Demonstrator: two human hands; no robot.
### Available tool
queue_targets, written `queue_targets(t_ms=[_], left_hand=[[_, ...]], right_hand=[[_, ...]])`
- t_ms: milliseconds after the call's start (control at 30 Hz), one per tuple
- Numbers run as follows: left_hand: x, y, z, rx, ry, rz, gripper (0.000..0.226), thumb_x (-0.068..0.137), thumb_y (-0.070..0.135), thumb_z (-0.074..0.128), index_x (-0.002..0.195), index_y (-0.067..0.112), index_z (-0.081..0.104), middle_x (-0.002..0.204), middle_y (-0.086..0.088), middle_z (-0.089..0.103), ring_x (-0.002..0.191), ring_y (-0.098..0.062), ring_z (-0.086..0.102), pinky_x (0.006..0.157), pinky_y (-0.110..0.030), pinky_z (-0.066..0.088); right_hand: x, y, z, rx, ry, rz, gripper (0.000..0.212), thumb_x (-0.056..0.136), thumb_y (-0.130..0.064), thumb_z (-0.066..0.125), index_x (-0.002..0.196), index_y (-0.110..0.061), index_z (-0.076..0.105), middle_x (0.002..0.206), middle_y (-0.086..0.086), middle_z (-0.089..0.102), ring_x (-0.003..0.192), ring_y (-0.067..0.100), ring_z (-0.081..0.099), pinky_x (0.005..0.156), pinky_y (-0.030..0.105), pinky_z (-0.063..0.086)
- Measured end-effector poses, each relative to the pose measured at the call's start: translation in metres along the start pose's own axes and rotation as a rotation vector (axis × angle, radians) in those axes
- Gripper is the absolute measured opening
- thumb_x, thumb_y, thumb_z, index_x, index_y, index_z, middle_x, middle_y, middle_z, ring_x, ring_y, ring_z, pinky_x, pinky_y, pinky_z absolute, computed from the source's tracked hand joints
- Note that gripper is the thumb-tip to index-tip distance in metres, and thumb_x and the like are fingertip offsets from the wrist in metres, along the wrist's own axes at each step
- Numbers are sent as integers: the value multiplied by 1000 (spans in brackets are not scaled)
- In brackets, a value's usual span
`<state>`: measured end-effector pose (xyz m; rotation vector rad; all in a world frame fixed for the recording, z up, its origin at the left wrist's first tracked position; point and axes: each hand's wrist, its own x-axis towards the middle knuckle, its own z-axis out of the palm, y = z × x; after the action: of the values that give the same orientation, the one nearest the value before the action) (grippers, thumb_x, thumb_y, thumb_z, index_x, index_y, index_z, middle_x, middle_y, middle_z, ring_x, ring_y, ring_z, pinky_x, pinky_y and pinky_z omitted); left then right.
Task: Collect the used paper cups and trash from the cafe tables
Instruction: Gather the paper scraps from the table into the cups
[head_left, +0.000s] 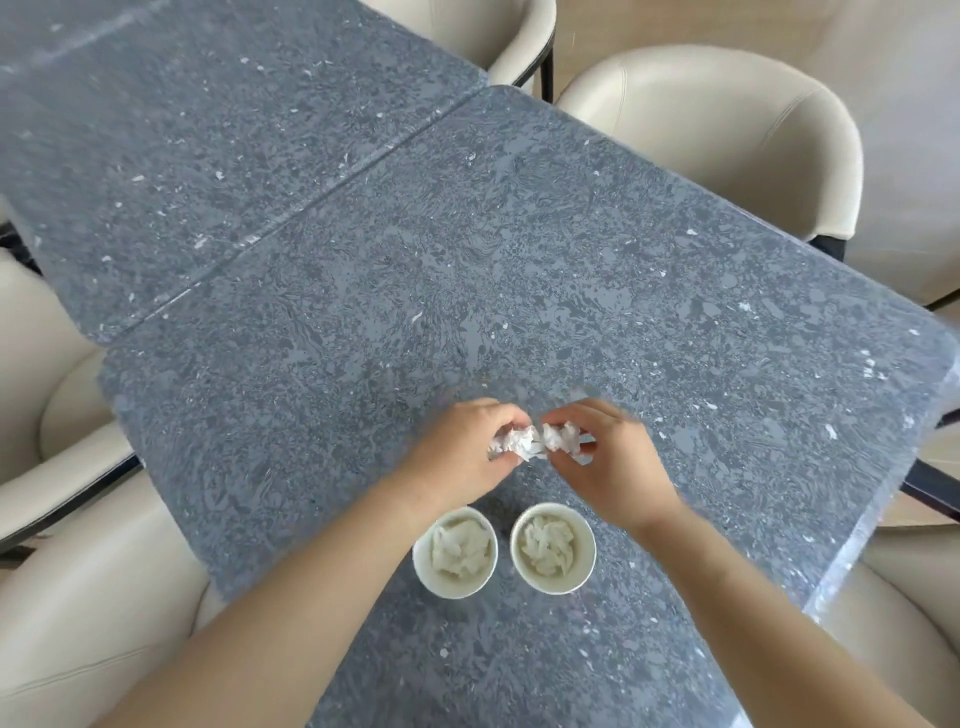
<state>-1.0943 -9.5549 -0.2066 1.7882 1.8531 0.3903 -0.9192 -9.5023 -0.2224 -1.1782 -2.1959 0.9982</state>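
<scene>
While both hands meet over the near half of the table (519, 270), each pinches a crumpled wad of white paper: the left hand (457, 457) is closed on the left wad (511, 444), the right hand (613, 462) on the right wad (563, 435), and the two wads touch or nearly touch between the fingertips. Whether they are two pieces or one piece being bunched, I cannot tell. Two cups stand just beside each other nearer the table's near edge, under the wrists: the left cup (422, 564) and the right cup (586, 564), each already stuffed with crumpled paper.

The step in hand looks like gathering the loose paper before it goes into a cup. To do it well, squeeze the wads tight so they sit below a rim, then bring each straight down into the cup on its own side. Both cups look fairly full, so press gently; a hard push could tip a light cup. Keep the forearms lifted when drawing back, since the cups sit right beneath them. The far table (208, 130) shows no trash.
</scene>
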Motion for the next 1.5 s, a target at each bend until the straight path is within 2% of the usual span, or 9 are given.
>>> queue_targets(t_ms=[300, 367, 500, 633, 767, 1033, 1267, 1400, 1500], left_hand=[[-74, 41, 32, -74, -1, -111, 35, 78, 19, 66, 112, 24, 60, 107, 6, 63, 96, -10, 57, 83, -25, 47], [-83, 46, 39, -85, 47, -131, 38, 77, 19, 68, 114, 26, 58, 108, 8, 61, 97, -9, 57, 81, -19, 43], [-94, 54, 43, -135, 85, -125, 57, 75, 13, 70, 126, 28, 48, 120, 6, 53, 102, -12, 56, 84, -19, 41], [-105, 50, 38, -150, 128, -120, 63, 75, 5, 68, 129, 28, 45, 130, 7, 46, 111, -12, 52, 93, -19, 39], [-119, 39, 33, -82, 136, -157, 56, 75, 8, 67, 124, 29, 49, 125, 10, 48, 111, -11, 51, 94, -25, 41], [-132, 27, 35, 194, 74, -217, 42, 80, 28, 65, 119, 27, 51, 118, 4, 58, 104, -22, 56, 78, -30, 44], [-132, 22, 36, 411, 37, -158, 18, 85, 14, 54, 100, 23, 57, 102, 2, 65, 95, -23, 60, 71, -30, 44], [-129, 21, 35, 484, 32, -108, 14, 85, 13, 55, 94, 23, 58, 96, 2, 67, 91, -23, 61, 75, -32, 44], [-127, 17, 37, 417, 52, -64, 10, 85, 23, 57, 95, 24, 58, 99, 5, 65, 95, -21, 59, 79, -32, 42]], right_hand=[[-80, -19, -10, -36, -78, 63, 36, 72, -2, 67, 104, -19, 65, 97, -2, 62, 77, 13, 59, 70, 27, 54], [-87, -20, -12, -40, -85, 83, 38, 73, -3, 66, 108, -18, 63, 101, 0, 63, 78, 13, 58, 70, 28, 55], [-93, -22, -14, 0, -119, 145, 39, 74, -7, 67, 111, -19, 60, 103, 0, 62, 77, 11, 59, 69, 22, 53], [-95, -24, -16, 27, -107, 123, 42, 76, -4, 68, 115, -16, 58, 109, 2, 60, 84, 13, 59, 77, 27, 54], [-102, -22, -15, -5, -95, 62, 37, 76, -1, 66, 111, -14, 60, 106, 3, 60, 84, 15, 60, 78, 30, 54], [-114, -18, 3, -244, -241, -59, 31, 79, -12, 63, 110, -16, 62, 115, -1, 61, 106, 22, 52, 84, 31, 46], [-116, -11, 23, -394, -313, -88, 28, 85, -14, 53, 112, -20, 58, 119, -6, 55, 118, 17, 43, 87, 30, 43], [-111, -15, 24, -313, -255, -75, 21, 87, -14, 54, 105, -18, 63, 113, -5, 60, 109, 21, 50, 73, 32, 49], [-107, -18, 16, -256, -225, -88, 26, 83, -14, 59, 108, -20, 63, 111, -5, 62, 103, 22, 54, 71, 38, 52]])
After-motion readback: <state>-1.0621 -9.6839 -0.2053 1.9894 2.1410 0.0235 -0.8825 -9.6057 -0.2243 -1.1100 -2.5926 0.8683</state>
